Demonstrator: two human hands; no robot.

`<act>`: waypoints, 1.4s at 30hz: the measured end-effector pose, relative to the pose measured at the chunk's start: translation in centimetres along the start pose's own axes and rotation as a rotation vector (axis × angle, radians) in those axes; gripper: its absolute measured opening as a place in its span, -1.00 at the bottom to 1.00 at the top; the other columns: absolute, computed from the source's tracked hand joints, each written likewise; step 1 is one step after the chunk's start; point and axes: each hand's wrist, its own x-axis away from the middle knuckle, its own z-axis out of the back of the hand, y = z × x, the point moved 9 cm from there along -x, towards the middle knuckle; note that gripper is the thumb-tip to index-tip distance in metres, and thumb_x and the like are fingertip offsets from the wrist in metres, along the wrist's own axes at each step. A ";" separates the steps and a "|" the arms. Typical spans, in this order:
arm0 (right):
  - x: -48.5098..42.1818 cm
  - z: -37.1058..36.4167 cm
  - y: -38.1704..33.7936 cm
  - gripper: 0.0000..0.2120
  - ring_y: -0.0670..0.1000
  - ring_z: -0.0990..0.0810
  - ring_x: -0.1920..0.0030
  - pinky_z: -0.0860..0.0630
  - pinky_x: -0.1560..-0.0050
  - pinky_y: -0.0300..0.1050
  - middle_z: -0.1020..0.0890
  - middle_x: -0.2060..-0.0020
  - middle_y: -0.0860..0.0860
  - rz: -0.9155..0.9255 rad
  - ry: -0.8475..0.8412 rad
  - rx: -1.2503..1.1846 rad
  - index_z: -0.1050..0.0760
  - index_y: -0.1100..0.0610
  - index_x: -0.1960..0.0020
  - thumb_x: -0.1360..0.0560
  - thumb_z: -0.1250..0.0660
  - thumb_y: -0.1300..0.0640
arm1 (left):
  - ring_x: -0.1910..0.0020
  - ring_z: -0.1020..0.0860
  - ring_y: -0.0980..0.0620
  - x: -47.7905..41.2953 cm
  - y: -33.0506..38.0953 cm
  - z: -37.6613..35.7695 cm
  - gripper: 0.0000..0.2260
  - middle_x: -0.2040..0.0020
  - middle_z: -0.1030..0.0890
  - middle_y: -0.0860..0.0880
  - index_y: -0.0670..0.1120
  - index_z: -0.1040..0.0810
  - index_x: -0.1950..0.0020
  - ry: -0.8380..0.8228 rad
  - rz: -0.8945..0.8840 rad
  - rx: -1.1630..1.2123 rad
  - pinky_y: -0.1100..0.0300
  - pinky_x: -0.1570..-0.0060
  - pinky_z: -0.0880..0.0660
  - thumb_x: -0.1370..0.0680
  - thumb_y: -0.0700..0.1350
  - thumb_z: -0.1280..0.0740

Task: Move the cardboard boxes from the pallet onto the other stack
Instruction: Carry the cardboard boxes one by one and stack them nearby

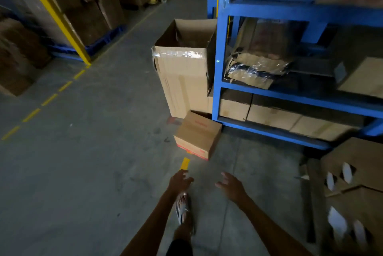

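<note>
Both arms reach forward and down over the grey concrete floor; the left hand hangs at about six o'clock with its fingers spread and loosely curled, gripping nothing; the right hand is just beside it toward five o'clock, fingers likewise splayed and empty; the two hands are apart from each other and touch no box. Straight ahead of them, toward twelve o'clock, a small cardboard box with red print sits closed on the floor, tilted a little, near the hands but clear of them; a short yellow floor mark lies between it and the left hand. Behind it stands a tall open carton with shiny tape along its rim, pressed against the corner post of a blue steel rack; more cartons fill the rack's lowest level at two o'clock. At four o'clock lie flattened cardboard pieces. At ten o'clock stacked brown boxes rest on a blue pallet behind a yellow post. A sandalled foot shows below the left wrist.
</note>
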 end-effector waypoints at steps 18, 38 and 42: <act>-48.9 -4.4 -1.5 -0.41 0.08 -0.44 -0.39 -0.38 -0.35 -0.07 -0.45 -0.41 0.10 -0.349 0.055 0.012 -0.33 0.12 -0.48 -0.52 -0.35 -0.05 | -0.27 -0.51 -0.16 -55.5 -0.4 5.1 -0.41 -0.27 -0.55 -0.22 -0.14 -0.39 -0.41 -0.118 -0.003 -0.332 0.09 -0.21 -0.41 -0.45 0.12 -0.35; -67.2 -10.3 12.8 -0.40 0.09 -0.63 -0.08 -0.59 -0.09 0.00 -0.63 -0.05 0.01 -0.567 0.233 -0.362 -0.55 0.10 -0.22 -0.33 -0.50 -0.24 | -0.15 -0.54 -0.15 -78.9 -9.8 1.8 -0.33 -0.18 -0.56 -0.13 -0.13 -0.43 -0.22 0.011 0.099 -0.269 -0.05 -0.16 -0.51 -0.35 0.35 -0.41; -60.8 -7.6 10.5 -0.30 0.15 -0.59 -0.18 -0.53 -0.22 0.01 -0.61 -0.17 0.09 -0.531 0.219 -0.288 -0.53 0.19 -0.30 -0.34 -0.48 -0.26 | -0.22 -0.51 -0.19 -72.1 -8.0 3.8 -0.32 -0.25 -0.53 -0.20 -0.22 -0.43 -0.27 -0.017 0.082 -0.343 -0.05 -0.20 -0.48 -0.42 0.30 -0.39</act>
